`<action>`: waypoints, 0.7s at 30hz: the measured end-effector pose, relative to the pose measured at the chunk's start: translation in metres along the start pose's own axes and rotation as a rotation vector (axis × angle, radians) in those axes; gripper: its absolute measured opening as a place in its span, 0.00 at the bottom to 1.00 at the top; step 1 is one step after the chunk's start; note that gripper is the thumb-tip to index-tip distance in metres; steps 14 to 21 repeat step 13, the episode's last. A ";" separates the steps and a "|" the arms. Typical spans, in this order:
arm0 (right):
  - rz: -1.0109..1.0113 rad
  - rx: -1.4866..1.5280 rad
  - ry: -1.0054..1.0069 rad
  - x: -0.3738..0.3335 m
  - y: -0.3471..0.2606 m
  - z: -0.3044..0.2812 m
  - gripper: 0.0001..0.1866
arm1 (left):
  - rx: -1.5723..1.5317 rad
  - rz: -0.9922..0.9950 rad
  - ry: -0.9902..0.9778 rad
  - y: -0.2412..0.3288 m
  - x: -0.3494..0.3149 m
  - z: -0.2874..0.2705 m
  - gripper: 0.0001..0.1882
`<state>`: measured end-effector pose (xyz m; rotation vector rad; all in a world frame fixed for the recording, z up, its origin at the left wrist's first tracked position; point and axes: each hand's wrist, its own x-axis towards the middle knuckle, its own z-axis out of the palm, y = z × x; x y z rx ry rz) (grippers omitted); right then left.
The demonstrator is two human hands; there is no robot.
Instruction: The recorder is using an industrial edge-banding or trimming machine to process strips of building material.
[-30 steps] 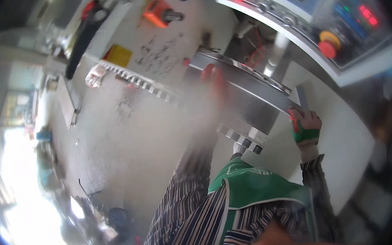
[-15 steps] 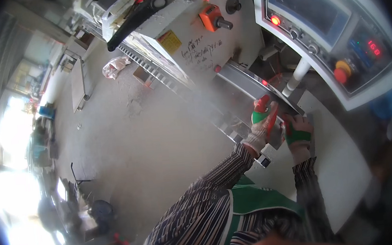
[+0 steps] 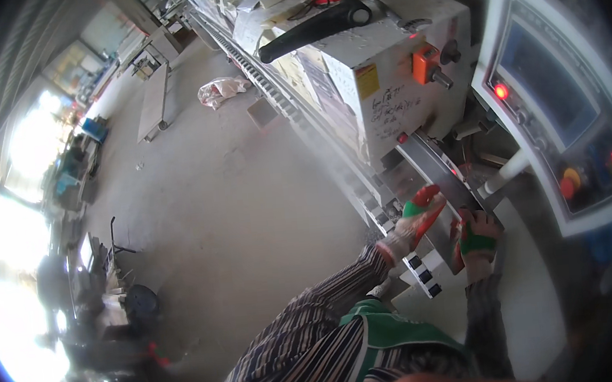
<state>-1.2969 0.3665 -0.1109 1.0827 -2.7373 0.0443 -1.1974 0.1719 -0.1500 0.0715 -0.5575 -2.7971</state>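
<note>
My left hand [image 3: 416, 223], in a pale work glove with red and green finger parts, lies against the left side of a narrow grey panel [image 3: 439, 239]. Its fingers look stretched forward and slightly apart. At the panel's right edge, my right hand [image 3: 480, 237] has bent fingers, with red and green glove parts showing; it appears to grip that edge, though the fingertips are partly hidden. Just ahead of both hands, a long dark strip-like guard [image 3: 438, 167] slopes out from the white machine [image 3: 408, 29]. Beside my left wrist is a rail end with black blocks [image 3: 422, 274].
A tilted control panel [image 3: 557, 107] with lit red lamps stands at the right on a white post [image 3: 506, 173]. The machine carries an orange dial unit [image 3: 425, 63] and a black handle [image 3: 314, 30]. A toothed conveyor track [image 3: 291, 108] runs away; a pale sack [image 3: 223, 90] lies on the floor.
The whole view has swung left, so the machine and control panel appear farther right and lower. Both hands remain at the grey panel, and more of the rail end shows beside my left wrist.
</note>
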 end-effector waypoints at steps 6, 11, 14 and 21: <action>0.056 -0.001 -0.078 0.031 -0.018 0.001 0.20 | 0.430 -0.118 0.114 0.045 -0.104 0.015 0.30; 0.027 0.003 -0.071 0.052 -0.028 0.009 0.21 | 0.846 -0.226 0.251 0.078 -0.148 0.033 0.31; 0.223 0.177 -0.258 0.066 -0.033 0.015 0.25 | 0.834 -0.244 0.324 0.082 -0.158 0.032 0.34; 0.223 0.177 -0.258 0.066 -0.033 0.015 0.25 | 0.834 -0.244 0.324 0.082 -0.158 0.032 0.34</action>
